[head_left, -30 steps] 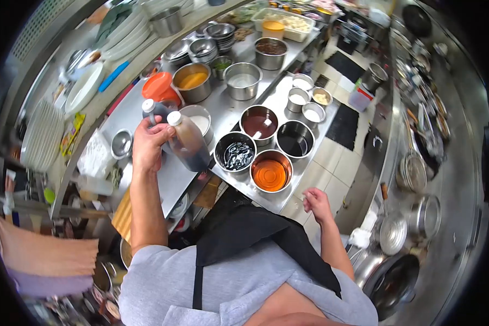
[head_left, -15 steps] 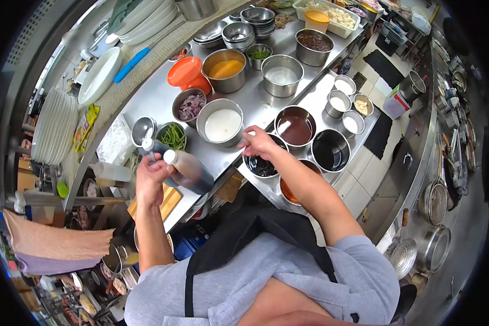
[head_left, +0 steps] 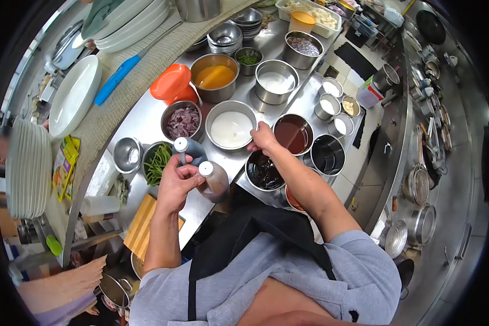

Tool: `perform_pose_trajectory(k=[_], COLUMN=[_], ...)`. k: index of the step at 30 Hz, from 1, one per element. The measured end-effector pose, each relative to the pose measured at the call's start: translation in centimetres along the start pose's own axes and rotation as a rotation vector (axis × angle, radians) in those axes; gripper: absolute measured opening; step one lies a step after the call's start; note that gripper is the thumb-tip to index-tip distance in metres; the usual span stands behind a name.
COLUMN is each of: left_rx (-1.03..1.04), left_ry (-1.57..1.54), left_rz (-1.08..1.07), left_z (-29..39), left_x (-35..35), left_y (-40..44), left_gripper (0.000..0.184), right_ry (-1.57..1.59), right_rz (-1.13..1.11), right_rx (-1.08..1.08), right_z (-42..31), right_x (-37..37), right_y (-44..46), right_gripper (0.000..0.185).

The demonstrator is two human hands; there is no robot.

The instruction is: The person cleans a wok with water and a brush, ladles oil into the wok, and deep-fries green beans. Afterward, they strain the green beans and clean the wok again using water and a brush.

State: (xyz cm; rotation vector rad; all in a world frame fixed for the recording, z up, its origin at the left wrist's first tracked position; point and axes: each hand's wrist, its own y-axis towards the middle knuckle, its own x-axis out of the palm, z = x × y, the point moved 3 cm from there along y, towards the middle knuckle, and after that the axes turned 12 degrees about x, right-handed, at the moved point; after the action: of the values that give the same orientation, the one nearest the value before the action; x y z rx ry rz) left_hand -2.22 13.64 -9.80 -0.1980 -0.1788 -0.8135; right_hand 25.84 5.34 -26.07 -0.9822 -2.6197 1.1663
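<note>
The left hand (head_left: 179,182) is raised over the counter's near left side, forearm upright, its fingers closed around the tops of two white-capped bottles (head_left: 213,186); the dark-filled bottles stand close together, one slightly farther and to the left. The right hand (head_left: 263,137) reaches forward and across to the left, elbow bent, its curled fingertips at the right rim of the steel pot of milky liquid (head_left: 231,105); whether they grip that rim cannot be told. The hands are well apart.

Just right of the milky pot, four sauce pots sit in a cluster: one with red-brown liquid (head_left: 293,118), two with very dark contents (head_left: 249,176), and one with orange contents (head_left: 287,196), largely hidden behind the right forearm. Beyond them are four small steel pots (head_left: 327,116), three with white contents and one with something yellowish. Left of the milky pot stand one bowl of sliced purple onion (head_left: 167,130), one bowl of cut greens (head_left: 145,164) and one steel bowl (head_left: 127,156). One striped wooden board (head_left: 144,223) lies nearer.

Half a second ago the right hand was above the nearer dark sauce pot; it is now at the milky pot, while the left keeps both bottles.
</note>
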Motion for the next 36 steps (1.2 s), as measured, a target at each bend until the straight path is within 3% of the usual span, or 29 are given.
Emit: perform_pose_trajectory(k=[12, 20, 30, 33, 36], left_rx=[0.031, 0.022, 0.076, 0.106, 0.089], left_ry=[0.018, -0.027, 0.006, 0.014, 0.021], left_rz=[-0.055, -0.08, -0.117, -0.109, -0.136], left_z=[-1.9, -4.1, -6.5, -8.0, -9.0], left_x=[1.0, 2.0, 3.4, 3.2, 2.8], left_y=[7.2, 10.1, 13.0, 13.5, 13.9], left_gripper=[0.055, 0.051, 0.054, 0.052, 0.052], right_ry=[0.071, -0.088, -0.055, -0.226, -0.182], right_rz=[0.199, 0.368, 0.314, 0.483, 0.11], right_rx=[-0.012, -0.026, -0.008, -0.302, -0.314], right_z=[-2.9, -4.7, -3.8, -1.8, -0.2], right_x=[-6.5, -8.5, -8.6, -8.1, -5.4], right_y=[2.9, 3.5, 1.9, -0.8, -6.4], right_gripper=[0.029, 0.041, 0.049, 0.048, 0.031])
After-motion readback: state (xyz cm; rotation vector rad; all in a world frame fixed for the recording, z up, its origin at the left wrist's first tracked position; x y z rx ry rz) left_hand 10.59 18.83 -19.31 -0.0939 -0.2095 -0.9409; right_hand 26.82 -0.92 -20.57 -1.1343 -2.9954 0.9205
